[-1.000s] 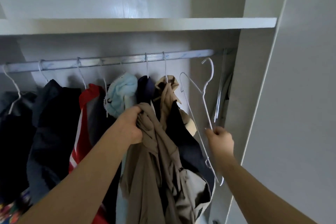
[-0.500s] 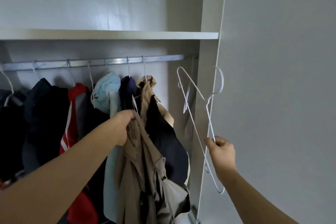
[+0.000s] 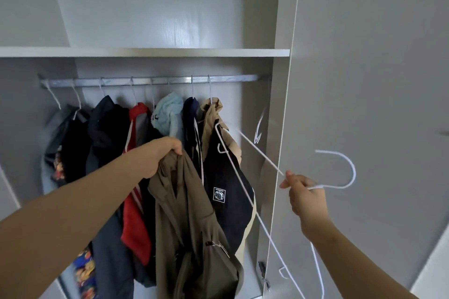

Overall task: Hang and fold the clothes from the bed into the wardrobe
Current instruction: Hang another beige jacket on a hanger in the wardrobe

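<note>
- Grey wardrobe (image 3: 279, 7) fills my view: a shelf (image 3: 145, 52) across the top, a metal rail (image 3: 230, 79) under it, and a row of hung clothes on its left and middle stretch.
- A second ago my right hand (image 3: 305, 198) had the white wire hanger (image 3: 243, 190) up near the rail's right end, hook upward. Now that hanger is down and clear of the rail, out in front of the wardrobe's right edge.
- I read that as the hanger freed and ready; dressing it comes next, and nothing new is hung yet.
- My right hand is pinching the hanger at its neck, fingers closed around the wire.
- Its hook points right, toward the grey door (image 3: 376, 80); the long bottom wire runs diagonally from upper left, in front of the dark hung garment (image 3: 226, 177), down to the lower right near my forearm.
- My left hand (image 3: 158, 156) is clenched on a bunched olive-brown garment (image 3: 192, 238), gripping it at the top in front of the hung row. It drapes straight down, long axis vertical, below the frame's bottom edge.
- Which part I grip, collar or waistband, I cannot tell.
- Another empty hanger (image 3: 260, 126) hangs at the far right.
</note>
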The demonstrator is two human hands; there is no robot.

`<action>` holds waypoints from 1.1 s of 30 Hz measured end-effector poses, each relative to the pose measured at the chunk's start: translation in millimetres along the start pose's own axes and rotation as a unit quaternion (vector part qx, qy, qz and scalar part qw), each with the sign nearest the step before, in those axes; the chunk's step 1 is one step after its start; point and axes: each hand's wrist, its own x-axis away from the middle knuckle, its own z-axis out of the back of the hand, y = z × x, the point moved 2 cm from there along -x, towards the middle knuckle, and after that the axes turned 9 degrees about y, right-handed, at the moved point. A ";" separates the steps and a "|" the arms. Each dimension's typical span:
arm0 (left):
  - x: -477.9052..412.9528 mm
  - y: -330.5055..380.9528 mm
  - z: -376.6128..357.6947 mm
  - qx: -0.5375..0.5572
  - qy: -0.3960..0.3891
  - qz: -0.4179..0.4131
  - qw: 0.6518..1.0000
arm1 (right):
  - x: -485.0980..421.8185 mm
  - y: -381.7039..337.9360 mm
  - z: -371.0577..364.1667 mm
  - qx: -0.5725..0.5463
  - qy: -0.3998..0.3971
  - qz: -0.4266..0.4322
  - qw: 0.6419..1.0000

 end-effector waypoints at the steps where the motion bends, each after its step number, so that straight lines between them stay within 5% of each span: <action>1: 2.1 -3.2 5.0 0.023 0.007 0.010 1.000 | 3.2 -2.6 1.4 -0.014 -0.015 -0.010 1.000; 9: 15.2 -17.6 25.6 0.137 0.048 -0.010 0.989 | 18.3 -13.9 1.1 0.050 -0.153 -0.020 0.987; 17: 47.9 -2.4 5.7 0.091 0.036 -0.182 0.978 | 38.3 -13.1 -25.9 0.163 -0.208 0.044 0.964; 22: 83.2 18.7 -9.6 0.162 -0.084 -0.250 0.951 | 49.1 -24.4 -59.6 0.069 -0.204 0.034 0.976; 26: 90.4 22.7 -5.8 0.088 -0.098 -0.346 0.929 | 44.8 -43.2 -69.1 -0.009 -0.187 0.022 0.982; 28: 89.1 19.6 0.0 -0.076 -0.015 -0.459 0.885 | 42.4 -54.0 -69.9 -0.012 -0.186 0.043 0.981; 30: 84.5 14.6 2.2 -0.255 0.109 -0.578 0.768 | 40.3 -65.5 -70.6 -0.018 -0.192 0.068 0.979; 31: 83.6 12.4 2.4 -0.296 0.146 -0.617 0.715 | 38.7 -70.7 -70.3 -0.021 -0.196 0.081 0.977; 33: 81.6 10.5 -0.5 -0.324 0.164 -0.652 0.665 | 35.5 -79.9 -69.4 -0.016 -0.197 0.105 0.975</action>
